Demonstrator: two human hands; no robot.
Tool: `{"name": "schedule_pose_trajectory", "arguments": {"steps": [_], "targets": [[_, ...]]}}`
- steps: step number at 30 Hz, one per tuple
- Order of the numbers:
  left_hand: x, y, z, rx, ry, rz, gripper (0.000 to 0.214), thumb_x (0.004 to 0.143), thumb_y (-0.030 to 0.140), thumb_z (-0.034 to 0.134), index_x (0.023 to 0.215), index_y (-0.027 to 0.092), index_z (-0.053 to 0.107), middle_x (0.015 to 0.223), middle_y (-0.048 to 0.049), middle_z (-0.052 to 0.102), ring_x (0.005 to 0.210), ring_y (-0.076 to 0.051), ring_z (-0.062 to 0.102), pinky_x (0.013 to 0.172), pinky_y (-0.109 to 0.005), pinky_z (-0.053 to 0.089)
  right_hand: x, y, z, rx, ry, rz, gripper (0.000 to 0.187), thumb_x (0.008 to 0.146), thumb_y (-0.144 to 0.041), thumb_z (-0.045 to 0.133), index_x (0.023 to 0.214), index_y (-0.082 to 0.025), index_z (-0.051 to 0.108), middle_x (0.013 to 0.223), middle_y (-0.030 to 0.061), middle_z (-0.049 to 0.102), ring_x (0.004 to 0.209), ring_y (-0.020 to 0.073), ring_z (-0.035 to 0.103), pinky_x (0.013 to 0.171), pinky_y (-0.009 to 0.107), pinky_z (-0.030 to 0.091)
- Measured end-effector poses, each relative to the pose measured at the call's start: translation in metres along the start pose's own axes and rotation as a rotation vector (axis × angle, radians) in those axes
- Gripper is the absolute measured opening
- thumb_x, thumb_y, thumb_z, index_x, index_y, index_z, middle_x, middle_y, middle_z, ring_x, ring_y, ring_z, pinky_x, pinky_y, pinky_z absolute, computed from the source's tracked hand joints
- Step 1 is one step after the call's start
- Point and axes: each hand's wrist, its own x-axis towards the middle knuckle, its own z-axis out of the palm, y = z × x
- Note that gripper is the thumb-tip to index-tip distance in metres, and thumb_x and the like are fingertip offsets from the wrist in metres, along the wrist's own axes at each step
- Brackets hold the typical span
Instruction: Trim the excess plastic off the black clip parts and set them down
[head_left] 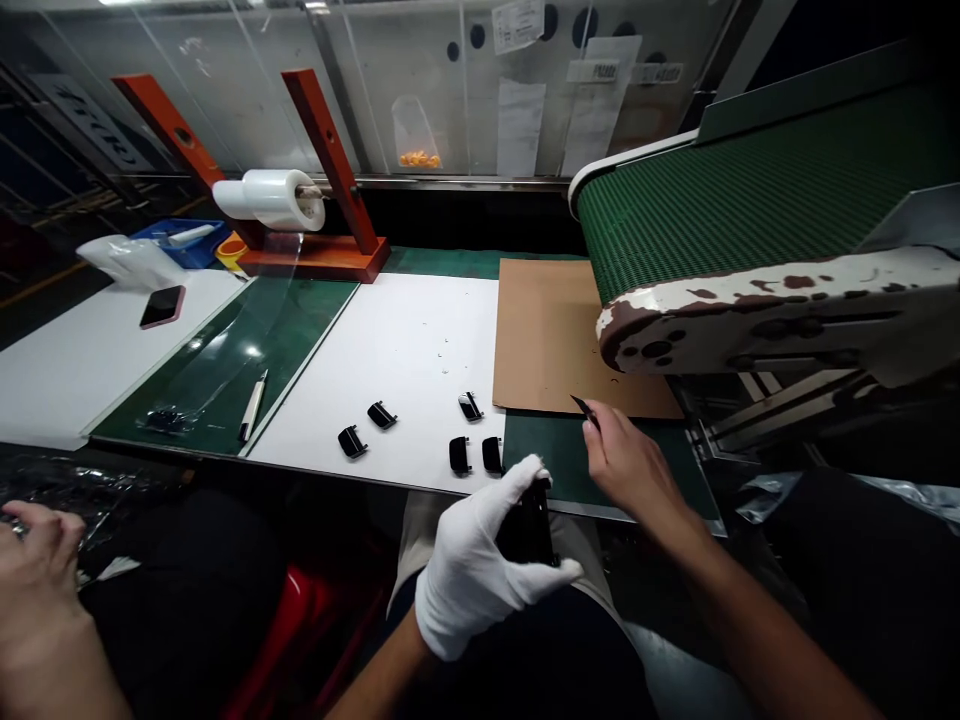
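Observation:
My left hand (471,560), in a white glove, is closed around a black plastic part (529,528) above my lap, thumb and fingers at its edges. My bare right hand (628,462) pinches a dark, pointed knife blade (583,408) over the table's right front corner. Its tip points up and left toward a brown cardboard sheet (547,340); the handle is hidden in my fist. Several small black parts with thin prongs lie on the white sheet (405,330), among them one part (470,405) with a bright reflection and another part (352,442) farther left.
A green conveyor belt (720,200) overhangs the right side. On the left are a plastic film roll (277,200) on an orange stand (330,160), a utility knife (255,405), a phone (163,307) and a blue bin (196,245). A co-worker's hand (37,560) is at lower left.

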Motion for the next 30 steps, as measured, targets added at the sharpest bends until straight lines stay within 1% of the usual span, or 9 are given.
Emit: {"name": "schedule_pose_trajectory", "arguments": {"steps": [2,4,7,9,11,14,16,20,30], "targets": [[0.002,0.000,-0.004,0.172,0.020,0.083,0.070,0.064,0.029,0.083,0.127,0.015,0.055,0.114,-0.0103,0.068,0.102,-0.024,0.067,0.096,-0.032,0.053,0.036,0.018,0.021,-0.038,-0.029,0.008,0.032,0.093,-0.020,0.035,0.111,-0.009,0.059,0.096,0.0171,0.062,0.085,0.0265,0.061,0.073,0.037,0.044],[0.002,0.001,-0.008,0.298,0.026,0.133,0.064,0.065,0.029,0.083,0.122,0.014,0.057,0.113,-0.0111,0.069,0.102,-0.023,0.067,0.096,-0.030,0.053,0.064,0.031,0.038,-0.043,-0.043,0.014,0.023,0.092,-0.020,0.044,0.103,-0.011,0.062,0.094,0.0127,0.063,0.086,0.0233,0.060,0.077,0.038,0.045],[0.002,0.000,-0.011,0.382,0.020,0.134,0.061,0.067,0.030,0.081,0.121,0.013,0.057,0.113,-0.0110,0.069,0.100,-0.023,0.068,0.095,-0.029,0.054,0.072,0.038,0.049,0.003,-0.008,0.013,0.021,0.089,-0.024,0.054,0.105,-0.012,0.062,0.101,0.0122,0.064,0.098,0.0251,0.058,0.087,0.043,0.044],[0.001,-0.005,-0.013,0.404,0.029,0.115,0.061,0.069,0.031,0.080,0.122,0.014,0.056,0.114,-0.0107,0.069,0.100,-0.023,0.068,0.094,-0.030,0.054,0.048,0.037,0.045,0.068,0.055,0.008,0.028,0.088,-0.024,0.054,0.111,-0.010,0.061,0.112,0.0182,0.062,0.110,0.0305,0.054,0.093,0.046,0.042],[-0.001,-0.010,-0.014,0.415,0.039,0.107,0.061,0.070,0.031,0.079,0.123,0.013,0.055,0.114,-0.0113,0.069,0.101,-0.023,0.068,0.095,-0.031,0.054,0.006,0.031,0.035,0.159,0.120,0.015,0.031,0.091,-0.031,0.050,0.113,-0.012,0.060,0.117,0.0164,0.062,0.113,0.0295,0.054,0.094,0.043,0.043],[-0.001,-0.015,-0.013,0.403,0.001,0.099,0.062,0.069,0.030,0.080,0.124,0.013,0.056,0.115,-0.0120,0.068,0.102,-0.024,0.067,0.095,-0.031,0.054,-0.059,0.017,0.019,0.318,0.099,0.026,0.033,0.095,-0.040,0.043,0.091,-0.018,0.067,0.090,0.0071,0.072,0.085,0.0206,0.068,0.073,0.031,0.055],[-0.001,-0.015,-0.009,0.384,-0.053,0.103,0.063,0.069,0.030,0.080,0.125,0.015,0.055,0.115,-0.0116,0.068,0.103,-0.024,0.067,0.094,-0.031,0.054,-0.086,0.001,0.010,0.513,0.070,0.059,0.029,0.092,-0.041,0.050,0.086,-0.021,0.070,0.086,0.0058,0.073,0.082,0.0212,0.069,0.071,0.031,0.056],[-0.002,-0.010,-0.001,0.395,-0.107,0.159,0.062,0.072,0.035,0.076,0.126,0.015,0.054,0.115,-0.0139,0.068,0.103,-0.026,0.067,0.093,-0.034,0.055,-0.101,-0.028,-0.004,0.768,-0.047,0.037,0.014,0.084,-0.035,0.064,0.084,-0.026,0.074,0.083,0.0031,0.074,0.077,0.0211,0.069,0.068,0.030,0.055],[-0.005,-0.001,0.000,0.372,-0.169,0.178,0.064,0.077,0.038,0.072,0.132,0.016,0.048,0.120,-0.0144,0.065,0.107,-0.025,0.065,0.094,-0.034,0.053,-0.104,-0.041,-0.015,0.798,-0.048,0.005,0.009,0.083,-0.028,0.065,0.083,-0.026,0.073,0.081,0.0009,0.073,0.075,0.0173,0.068,0.067,0.025,0.052]]}}
